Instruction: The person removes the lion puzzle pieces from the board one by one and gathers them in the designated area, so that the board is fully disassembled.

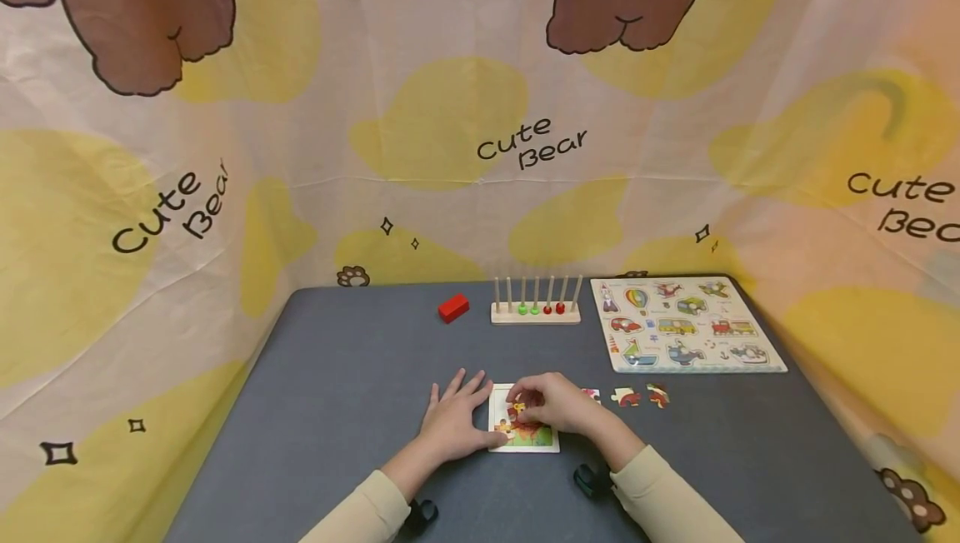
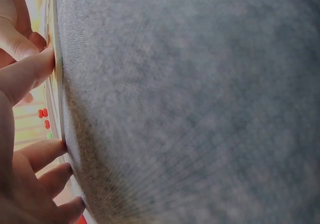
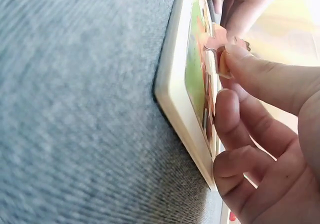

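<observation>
A small jigsaw board [image 1: 497, 394] with a white frame lies flat on the table, its picture partly filled with pieces. My right hand [image 1: 561, 406] is over its upper right part. Between thumb and fingertips it pinches a brown and orange puzzle piece [image 3: 218, 38], held tilted close over the picture in the right wrist view. My left hand [image 1: 454, 425] lies spread at the board's left side, its thumb [image 1: 491, 440] resting on the lower left of the frame. The left wrist view shows the thumb and fingertips [image 2: 62, 174] at the board's edge.
Right of the board lie loose puzzle pieces [image 1: 626, 396], one partly behind my right hand. Farther back are a red block [image 1: 453, 308], a wooden peg rack [image 1: 536, 318] with green and red beads, and a large vehicle puzzle board [image 1: 697, 366]. A printed cloth surrounds the table.
</observation>
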Demonstrator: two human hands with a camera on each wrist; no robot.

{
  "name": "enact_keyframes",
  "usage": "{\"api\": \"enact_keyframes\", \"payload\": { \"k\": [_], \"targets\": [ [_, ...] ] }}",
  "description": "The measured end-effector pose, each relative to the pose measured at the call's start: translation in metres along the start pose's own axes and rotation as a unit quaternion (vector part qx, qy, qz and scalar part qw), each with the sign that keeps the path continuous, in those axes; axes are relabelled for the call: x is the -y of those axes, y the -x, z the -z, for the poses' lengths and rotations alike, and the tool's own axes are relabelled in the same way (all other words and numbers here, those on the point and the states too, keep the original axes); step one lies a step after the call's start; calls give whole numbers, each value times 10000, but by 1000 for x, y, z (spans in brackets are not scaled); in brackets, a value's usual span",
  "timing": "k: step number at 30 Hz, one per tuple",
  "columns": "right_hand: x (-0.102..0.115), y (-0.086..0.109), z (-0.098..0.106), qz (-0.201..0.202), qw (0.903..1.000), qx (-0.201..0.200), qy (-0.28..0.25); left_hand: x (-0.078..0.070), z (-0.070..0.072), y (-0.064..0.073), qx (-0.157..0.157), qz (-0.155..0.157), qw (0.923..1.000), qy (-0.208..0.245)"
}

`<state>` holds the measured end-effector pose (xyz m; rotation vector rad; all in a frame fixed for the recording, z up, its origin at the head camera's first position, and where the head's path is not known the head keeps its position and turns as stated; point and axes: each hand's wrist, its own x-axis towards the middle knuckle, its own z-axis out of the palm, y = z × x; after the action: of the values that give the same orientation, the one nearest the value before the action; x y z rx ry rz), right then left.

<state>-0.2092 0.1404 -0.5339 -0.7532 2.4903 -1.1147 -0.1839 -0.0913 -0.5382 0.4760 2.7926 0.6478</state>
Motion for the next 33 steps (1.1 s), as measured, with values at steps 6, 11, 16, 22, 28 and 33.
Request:
{"api": "enact_keyframes", "payload": {
  "k": [6, 11, 16, 22, 28, 33],
  "targets": [
    [1, 2, 0, 147, 9998, 75, -108, 1, -1, 0, 36, 30, 10000, -10],
    [2, 1, 1, 168, 9996, -115, -217, 1, 0, 0, 15, 41, 10000, 16],
    [5, 2, 4, 164, 9989, -349, -250, 2, 0, -2, -35, 39, 10000, 14],
    [8, 7, 8, 262, 9985, -360, -315, 3, -2, 0, -65, 23, 10000, 16],
    [14, 13, 15, 269, 9978, -454, -395, 3, -4, 0, -67, 49, 10000, 11],
    [16, 18, 21, 267, 9975, -525, -387, 1, -2, -1, 2, 72, 10000, 19]
  ]
}}
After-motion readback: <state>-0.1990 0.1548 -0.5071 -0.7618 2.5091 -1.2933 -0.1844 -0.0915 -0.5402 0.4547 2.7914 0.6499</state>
